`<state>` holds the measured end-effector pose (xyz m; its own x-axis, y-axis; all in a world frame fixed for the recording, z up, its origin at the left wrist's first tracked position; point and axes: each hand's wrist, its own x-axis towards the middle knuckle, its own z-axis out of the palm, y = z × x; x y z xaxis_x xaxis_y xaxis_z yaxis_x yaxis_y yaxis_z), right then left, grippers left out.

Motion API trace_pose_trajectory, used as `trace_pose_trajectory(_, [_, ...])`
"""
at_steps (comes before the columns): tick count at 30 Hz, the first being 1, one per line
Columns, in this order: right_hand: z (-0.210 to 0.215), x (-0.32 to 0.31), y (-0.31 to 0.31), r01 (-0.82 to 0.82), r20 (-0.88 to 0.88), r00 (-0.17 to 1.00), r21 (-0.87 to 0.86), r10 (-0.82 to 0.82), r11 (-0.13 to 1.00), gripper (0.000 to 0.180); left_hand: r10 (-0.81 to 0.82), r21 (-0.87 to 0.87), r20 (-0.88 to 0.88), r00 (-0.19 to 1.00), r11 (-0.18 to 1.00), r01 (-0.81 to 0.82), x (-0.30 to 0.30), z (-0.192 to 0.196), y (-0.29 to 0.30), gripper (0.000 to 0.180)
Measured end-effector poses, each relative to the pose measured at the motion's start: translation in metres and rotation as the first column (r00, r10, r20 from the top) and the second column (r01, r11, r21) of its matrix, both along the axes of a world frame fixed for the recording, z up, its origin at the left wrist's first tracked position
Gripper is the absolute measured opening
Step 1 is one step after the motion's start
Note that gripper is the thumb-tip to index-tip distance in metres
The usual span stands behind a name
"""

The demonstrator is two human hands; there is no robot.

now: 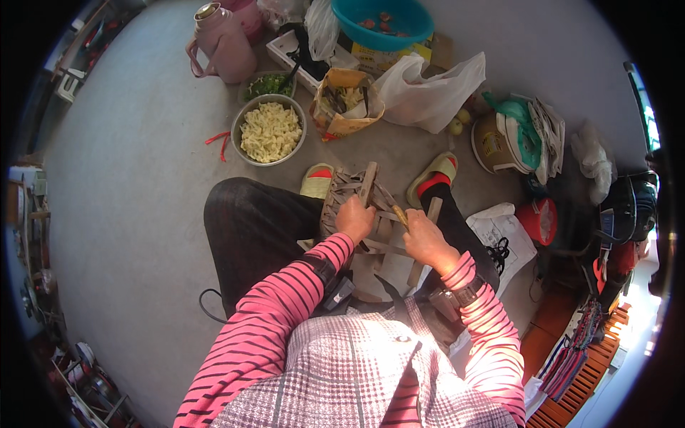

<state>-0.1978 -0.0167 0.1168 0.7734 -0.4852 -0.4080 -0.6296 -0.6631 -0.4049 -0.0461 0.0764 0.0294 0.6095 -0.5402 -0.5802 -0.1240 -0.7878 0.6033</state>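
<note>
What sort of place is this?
Probably a household room, perhaps used for chores: a pink flask, a metal bowl of pale chopped food and yellowish slippers suggest a home.

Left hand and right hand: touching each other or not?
Apart. The head view shows a plain gap between the left hand and the right hand, with a yellowish stick showing between them.
</note>
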Motion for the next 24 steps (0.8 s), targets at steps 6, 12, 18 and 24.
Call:
trace_pose_trajectory(6, [0.016,0.005,0.001,0.134,-0.102,0.987,0.128,-0.122,0.983,0.032,-0.046,0.007,0.063,0.997,0.999,0.045,0.003,0.007,-0.001,0.042])
trace_pose_trajectory(12, [0.054,-0.033,0.039,0.210,-0.054,0.978,0.169,-0.204,0.963,0.027,-0.076,0.002,0.079,0.994,0.997,0.076,0.004,0.004,0.001,0.042])
trace_pose_trajectory(18, [0.109,-0.067,0.067,0.242,0.030,0.967,0.210,-0.253,0.947,0.025,-0.044,-0.005,0.082,0.996,0.999,0.044,0.010,-0.004,0.002,0.040])
trace_pose_trajectory(24, [0.122,-0.071,0.053,0.280,0.126,0.945,0.157,-0.300,0.947,0.024,-0.091,-0.024,0.082,0.992,0.995,0.093,0.005,-0.006,0.000,0.039])
